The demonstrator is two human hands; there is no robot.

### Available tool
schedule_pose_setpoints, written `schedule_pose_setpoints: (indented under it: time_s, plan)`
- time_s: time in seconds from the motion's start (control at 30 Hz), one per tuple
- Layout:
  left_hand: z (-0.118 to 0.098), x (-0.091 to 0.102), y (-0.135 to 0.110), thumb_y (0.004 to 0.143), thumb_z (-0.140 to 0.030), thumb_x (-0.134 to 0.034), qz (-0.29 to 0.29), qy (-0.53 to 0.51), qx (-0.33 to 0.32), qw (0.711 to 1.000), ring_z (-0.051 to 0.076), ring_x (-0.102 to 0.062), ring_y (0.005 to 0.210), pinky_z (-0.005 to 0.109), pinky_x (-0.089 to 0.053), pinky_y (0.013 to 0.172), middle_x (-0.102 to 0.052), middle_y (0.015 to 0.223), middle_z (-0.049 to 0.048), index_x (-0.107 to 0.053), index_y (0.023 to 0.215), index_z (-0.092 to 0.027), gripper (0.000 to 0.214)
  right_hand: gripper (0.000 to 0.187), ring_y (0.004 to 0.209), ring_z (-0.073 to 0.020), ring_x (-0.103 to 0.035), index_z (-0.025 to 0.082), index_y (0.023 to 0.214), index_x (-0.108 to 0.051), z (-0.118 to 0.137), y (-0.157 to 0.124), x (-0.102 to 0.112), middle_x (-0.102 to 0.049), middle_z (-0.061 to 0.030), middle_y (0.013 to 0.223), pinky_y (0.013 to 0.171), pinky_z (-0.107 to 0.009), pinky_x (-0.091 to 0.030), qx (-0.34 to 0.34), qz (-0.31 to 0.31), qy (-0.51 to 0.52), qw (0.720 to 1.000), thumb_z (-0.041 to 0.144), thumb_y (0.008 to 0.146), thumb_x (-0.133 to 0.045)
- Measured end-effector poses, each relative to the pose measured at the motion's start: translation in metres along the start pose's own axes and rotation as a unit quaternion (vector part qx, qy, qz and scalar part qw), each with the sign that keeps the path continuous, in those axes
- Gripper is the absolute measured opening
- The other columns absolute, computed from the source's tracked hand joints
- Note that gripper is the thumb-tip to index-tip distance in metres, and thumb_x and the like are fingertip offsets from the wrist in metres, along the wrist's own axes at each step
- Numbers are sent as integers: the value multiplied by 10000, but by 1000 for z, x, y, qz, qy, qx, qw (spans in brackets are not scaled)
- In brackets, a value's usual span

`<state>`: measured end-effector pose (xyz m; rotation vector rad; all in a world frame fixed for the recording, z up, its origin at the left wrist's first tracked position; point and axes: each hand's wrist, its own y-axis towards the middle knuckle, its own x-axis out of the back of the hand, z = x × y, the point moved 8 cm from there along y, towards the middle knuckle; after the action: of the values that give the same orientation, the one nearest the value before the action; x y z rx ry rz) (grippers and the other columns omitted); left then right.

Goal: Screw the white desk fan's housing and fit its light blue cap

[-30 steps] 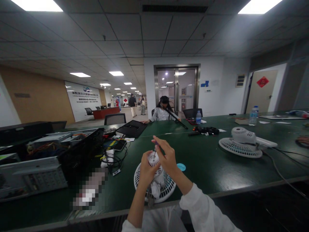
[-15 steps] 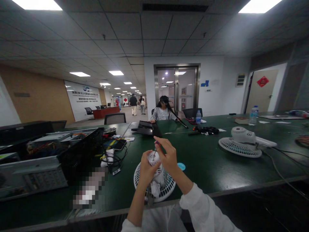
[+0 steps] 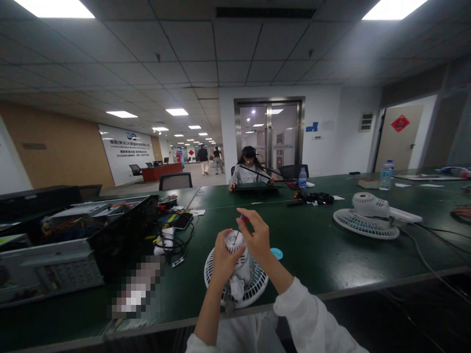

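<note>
A white electric fan [image 3: 253, 295] lies grille-down at the table's near edge, its motor housing pointing up. My left hand [image 3: 225, 257] is wrapped round the top of that housing and steadies it. Between the fingertips of my right hand [image 3: 256, 235] is a screwdriver [image 3: 236, 239], its thin shaft reaching down to the top of the housing. Most of its handle is hidden by my fingers. Just right of the fan lies a light-blue round piece [image 3: 276, 253].
An opened computer case [image 3: 73, 245] fills the left side, with cables [image 3: 184, 240] beside it. A second white fan [image 3: 368, 220] lies at right. Across the green table [image 3: 305, 260] sits a person [image 3: 250, 171] with a dark flat panel [image 3: 257, 190]. Water bottles [image 3: 386, 175] stand farther back.
The person opposite has moved the dark panel to the right and laid it flatter. My hands stay on the fan; the screwdriver now leans slightly more to the right.
</note>
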<state>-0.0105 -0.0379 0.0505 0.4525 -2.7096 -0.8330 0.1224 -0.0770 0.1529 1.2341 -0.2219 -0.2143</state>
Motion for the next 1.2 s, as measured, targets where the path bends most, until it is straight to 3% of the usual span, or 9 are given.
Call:
schedule_pose_setpoints:
  time_s: [0.23, 0.43, 0.63, 0.87, 1.07, 1.2]
  plan:
    - [-2, 2, 0, 617, -251, -692, -3, 5, 1, 1000, 247, -534, 1022, 401, -393, 920, -570, 1066, 75, -515, 1062, -177, 484, 369, 950, -155, -612, 265, 1244, -537, 6, 0, -7, -664, -51, 1030, 835, -308, -510, 19, 47, 37, 998, 168, 905, -428]
    - [-1, 0, 0, 647, -268, -675, 5, 4, -10, 1000, 244, -528, 1031, 407, -385, 931, -563, 1078, 77, -500, 1073, -176, 469, 264, 839, -160, -610, 240, 1109, -622, 7, -1, -3, -668, -51, 918, 761, -301, -514, 31, 12, -6, 999, 195, 881, -498]
    - [-1, 0, 0, 633, -246, -679, 0, 2, -10, 1000, 248, -535, 1023, 412, -394, 921, -571, 1066, 72, -507, 1065, -182, 470, 375, 943, -156, -601, 263, 1246, -533, 9, -2, -9, -656, -56, 1009, 819, -303, -505, 27, 49, 18, 998, 158, 909, -408]
    - [-4, 2, -1, 629, -282, -691, -13, -3, -13, 1000, 242, -537, 1018, 407, -397, 921, -576, 1061, 68, -517, 1056, -187, 471, 263, 820, -170, -597, 237, 1114, -618, 7, 1, -7, -669, -48, 898, 758, -316, -503, 26, 24, -22, 999, 218, 871, -518]
    - [-3, 1, -1, 629, -266, -685, -3, 4, 3, 1000, 245, -532, 1032, 402, -391, 926, -571, 1074, 70, -513, 1063, -185, 474, 375, 941, -160, -599, 266, 1258, -527, 6, 2, -8, -665, -51, 1017, 835, -319, -500, 17, 56, 15, 998, 181, 913, -406]
    - [-4, 2, 0, 621, -266, -686, -7, 3, 3, 1000, 249, -529, 1033, 404, -391, 925, -569, 1070, 72, -510, 1055, -181, 476, 319, 885, -173, -595, 254, 1185, -585, 11, 3, -7, -670, -55, 955, 804, -330, -503, 40, 47, -13, 998, 194, 896, -462]
